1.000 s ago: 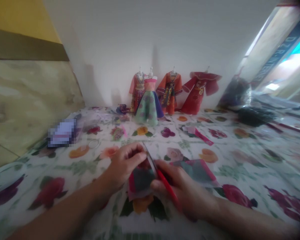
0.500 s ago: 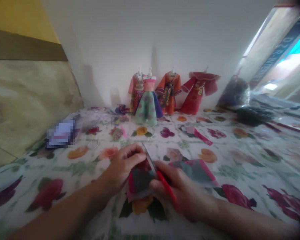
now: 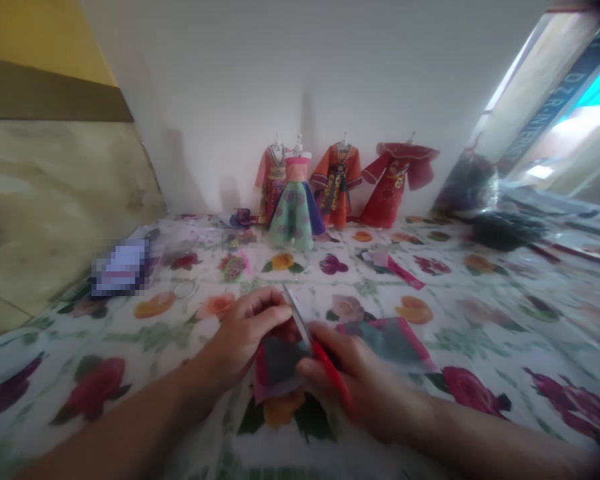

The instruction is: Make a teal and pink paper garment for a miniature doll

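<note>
My right hand (image 3: 350, 367) is closed around the red handles of a pair of scissors (image 3: 333, 373), whose metal blades point up and to the left. The blades lie right beside the fingertips of my left hand (image 3: 260, 320). My left hand pinches the upper part of a grey-green piece of fabric with a pink border (image 3: 280, 363), which hangs below the fingers. Its pinched edge is hidden by the fingers, and whether the blades touch it I cannot tell. A second pink-edged grey-green fabric piece (image 3: 393, 343) lies on the table behind my right hand.
Several small dresses on stands, among them a green-skirted one (image 3: 293, 213) and a red one (image 3: 387, 193), stand against the white wall. A pink strip (image 3: 405, 272) lies on the flowered tablecloth (image 3: 170, 373). Dark plastic-wrapped items (image 3: 507, 227) rest at right; a ring (image 3: 185, 288) lies at left.
Hardly anything differs. Both hands, the scissors and the fabric keep their places, and the view has shifted very slightly.
</note>
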`<move>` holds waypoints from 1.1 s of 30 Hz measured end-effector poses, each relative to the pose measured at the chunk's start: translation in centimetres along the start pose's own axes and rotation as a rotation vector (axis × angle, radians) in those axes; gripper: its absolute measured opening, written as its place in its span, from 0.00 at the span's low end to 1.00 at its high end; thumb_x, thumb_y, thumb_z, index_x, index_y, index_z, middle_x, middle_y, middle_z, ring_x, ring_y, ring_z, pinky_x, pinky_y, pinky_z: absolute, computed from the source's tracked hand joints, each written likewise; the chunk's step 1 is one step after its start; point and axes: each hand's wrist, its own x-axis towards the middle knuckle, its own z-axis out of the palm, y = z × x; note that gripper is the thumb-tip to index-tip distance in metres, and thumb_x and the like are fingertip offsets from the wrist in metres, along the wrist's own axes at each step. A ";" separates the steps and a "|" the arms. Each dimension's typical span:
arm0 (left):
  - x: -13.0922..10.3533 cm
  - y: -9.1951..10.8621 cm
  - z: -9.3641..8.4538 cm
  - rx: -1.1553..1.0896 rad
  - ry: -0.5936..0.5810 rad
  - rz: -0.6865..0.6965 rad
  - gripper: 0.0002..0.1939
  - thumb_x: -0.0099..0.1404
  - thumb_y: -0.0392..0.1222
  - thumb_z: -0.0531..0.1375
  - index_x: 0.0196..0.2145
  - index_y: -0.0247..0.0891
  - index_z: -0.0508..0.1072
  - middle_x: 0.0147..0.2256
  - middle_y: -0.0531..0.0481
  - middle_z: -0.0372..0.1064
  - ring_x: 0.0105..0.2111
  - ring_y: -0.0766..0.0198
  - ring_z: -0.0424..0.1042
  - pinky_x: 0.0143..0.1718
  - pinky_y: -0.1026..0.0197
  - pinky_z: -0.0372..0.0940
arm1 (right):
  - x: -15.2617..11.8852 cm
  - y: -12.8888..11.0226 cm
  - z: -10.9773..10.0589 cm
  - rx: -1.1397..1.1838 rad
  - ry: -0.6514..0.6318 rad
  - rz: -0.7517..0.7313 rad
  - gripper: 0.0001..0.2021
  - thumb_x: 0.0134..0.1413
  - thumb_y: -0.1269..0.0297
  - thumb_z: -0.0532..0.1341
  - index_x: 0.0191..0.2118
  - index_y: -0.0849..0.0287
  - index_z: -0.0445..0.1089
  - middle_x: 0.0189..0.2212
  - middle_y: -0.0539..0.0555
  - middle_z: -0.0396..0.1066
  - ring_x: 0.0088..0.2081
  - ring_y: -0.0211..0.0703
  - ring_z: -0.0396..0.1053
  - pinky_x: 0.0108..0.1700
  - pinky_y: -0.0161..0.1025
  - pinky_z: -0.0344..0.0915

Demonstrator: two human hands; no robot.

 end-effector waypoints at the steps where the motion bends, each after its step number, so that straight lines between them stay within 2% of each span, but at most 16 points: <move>1: 0.0 0.0 0.0 -0.003 -0.001 0.002 0.08 0.64 0.37 0.63 0.27 0.36 0.72 0.25 0.54 0.71 0.26 0.69 0.70 0.32 0.66 0.64 | 0.0 0.0 0.0 -0.006 0.006 -0.003 0.16 0.63 0.50 0.58 0.35 0.59 0.62 0.26 0.47 0.63 0.26 0.34 0.55 0.27 0.34 0.54; 7: 0.1 -0.3 -0.3 -0.018 -0.016 -0.005 0.08 0.65 0.37 0.63 0.28 0.37 0.71 0.28 0.53 0.72 0.28 0.68 0.70 0.35 0.65 0.65 | 0.1 0.2 0.0 -0.008 0.023 -0.016 0.16 0.63 0.50 0.58 0.34 0.58 0.61 0.25 0.46 0.62 0.25 0.34 0.54 0.26 0.33 0.53; 12: 0.1 -0.3 -0.4 -0.030 -0.029 -0.006 0.08 0.66 0.38 0.63 0.28 0.37 0.72 0.26 0.54 0.71 0.28 0.68 0.70 0.34 0.65 0.65 | 0.1 0.2 0.0 -0.016 0.045 -0.018 0.15 0.62 0.51 0.61 0.33 0.58 0.62 0.25 0.46 0.63 0.26 0.34 0.55 0.27 0.33 0.54; 18: 0.0 0.2 -0.4 -0.040 0.007 -0.012 0.07 0.64 0.37 0.63 0.28 0.37 0.72 0.25 0.54 0.70 0.28 0.68 0.68 0.34 0.64 0.63 | 0.2 0.2 -0.4 -0.020 0.039 -0.027 0.15 0.63 0.51 0.61 0.39 0.59 0.66 0.29 0.48 0.67 0.29 0.36 0.61 0.31 0.35 0.58; 26: 0.2 0.6 -0.4 0.082 0.019 0.085 0.08 0.64 0.38 0.62 0.27 0.37 0.71 0.21 0.56 0.65 0.25 0.68 0.63 0.30 0.65 0.58 | 0.0 -0.1 -0.5 0.066 0.035 -0.060 0.17 0.62 0.48 0.60 0.35 0.59 0.64 0.26 0.47 0.60 0.29 0.36 0.57 0.30 0.34 0.56; 33: 0.2 1.0 -0.6 0.017 0.002 0.100 0.06 0.57 0.34 0.61 0.24 0.37 0.70 0.21 0.56 0.62 0.22 0.69 0.59 0.28 0.64 0.55 | 0.0 -0.3 -1.1 0.141 -0.046 -0.110 0.19 0.62 0.46 0.61 0.34 0.60 0.62 0.26 0.45 0.57 0.28 0.34 0.54 0.29 0.32 0.55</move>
